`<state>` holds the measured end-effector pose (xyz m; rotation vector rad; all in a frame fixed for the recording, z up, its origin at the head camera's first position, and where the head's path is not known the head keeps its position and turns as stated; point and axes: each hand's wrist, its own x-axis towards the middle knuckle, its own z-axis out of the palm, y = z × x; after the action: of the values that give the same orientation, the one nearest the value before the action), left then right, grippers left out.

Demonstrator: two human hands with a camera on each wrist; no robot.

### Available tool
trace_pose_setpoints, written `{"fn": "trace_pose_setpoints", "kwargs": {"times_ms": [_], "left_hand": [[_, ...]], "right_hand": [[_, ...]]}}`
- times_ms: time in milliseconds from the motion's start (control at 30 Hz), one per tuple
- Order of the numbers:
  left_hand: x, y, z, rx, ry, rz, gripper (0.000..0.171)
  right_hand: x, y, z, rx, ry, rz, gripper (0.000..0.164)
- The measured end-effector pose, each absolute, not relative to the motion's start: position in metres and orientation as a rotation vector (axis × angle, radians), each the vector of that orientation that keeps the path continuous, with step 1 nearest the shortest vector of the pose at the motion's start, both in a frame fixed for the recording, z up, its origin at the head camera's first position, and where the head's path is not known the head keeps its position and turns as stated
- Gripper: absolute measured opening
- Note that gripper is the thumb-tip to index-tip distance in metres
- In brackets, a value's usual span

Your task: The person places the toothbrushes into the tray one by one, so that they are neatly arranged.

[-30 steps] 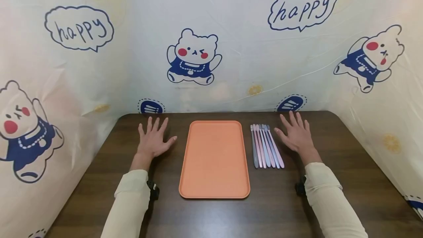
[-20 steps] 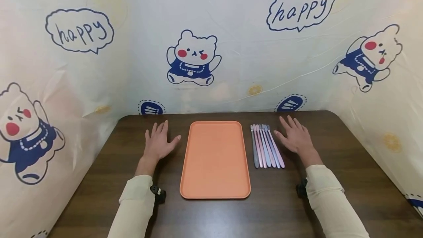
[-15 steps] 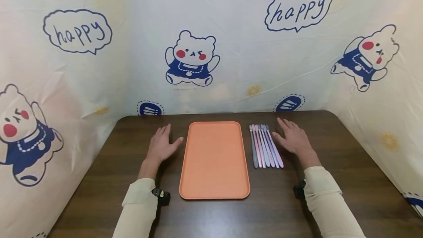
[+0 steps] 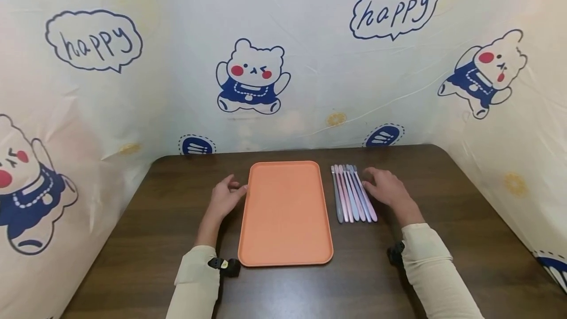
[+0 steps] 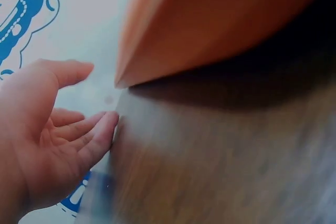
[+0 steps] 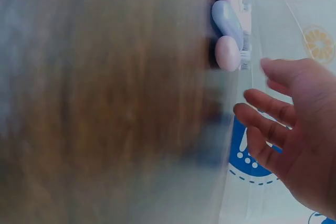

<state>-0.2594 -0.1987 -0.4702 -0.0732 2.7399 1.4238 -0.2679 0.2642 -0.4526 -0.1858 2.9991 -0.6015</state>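
Observation:
An orange tray (image 4: 285,215) lies flat on the dark wood table. Beside its left edge is my left hand (image 4: 223,199), thumb apart from the loosely bent fingers and nothing held. The left wrist view shows that hand (image 5: 50,145) just off the tray's corner (image 5: 184,35). To the tray's right, several toothbrushes (image 4: 352,193) lie side by side in grey, pink, blue and purple, heads toward the back. My right hand (image 4: 389,190) is close to the right side of their heads, fingers partly bent; the right wrist view shows a gap between its fingertips and the toothbrush handles (image 6: 227,53).
A pale sheet (image 4: 310,87) printed with bears and speech bubbles hangs behind and on both sides of the table (image 4: 283,294). Black wrist cameras sit on both wrists near the rolled cream sleeves (image 4: 197,279).
My left hand has moved right and nearer to the tray's left edge. The right hand has drawn closer to the toothbrushes. Fingers on both hands went from spread to bent; tray and toothbrushes stay put.

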Motion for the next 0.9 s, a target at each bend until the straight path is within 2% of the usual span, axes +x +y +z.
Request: {"fn": "trace_pose_setpoints", "kwargs": {"times_ms": [167,300,633,900], "left_hand": [[-0.257,-0.196,-0.473,-0.164,2.623,1.586,0.053],[-0.256,-0.195,-0.471,-0.208,2.546,1.595,0.042],[-0.252,-0.186,-0.463,-0.269,2.495,1.594,0.040],[-0.253,-0.181,-0.469,-0.313,2.498,1.603,0.036]], "right_hand": [[-0.270,0.264,-0.457,-0.167,2.949,-0.678,0.032],[-0.271,0.266,-0.460,-0.164,2.927,-0.749,0.026],[-0.272,0.267,-0.466,-0.102,2.851,-0.920,0.027],[-0.270,0.268,-0.461,0.051,2.755,-1.011,0.028]]}}
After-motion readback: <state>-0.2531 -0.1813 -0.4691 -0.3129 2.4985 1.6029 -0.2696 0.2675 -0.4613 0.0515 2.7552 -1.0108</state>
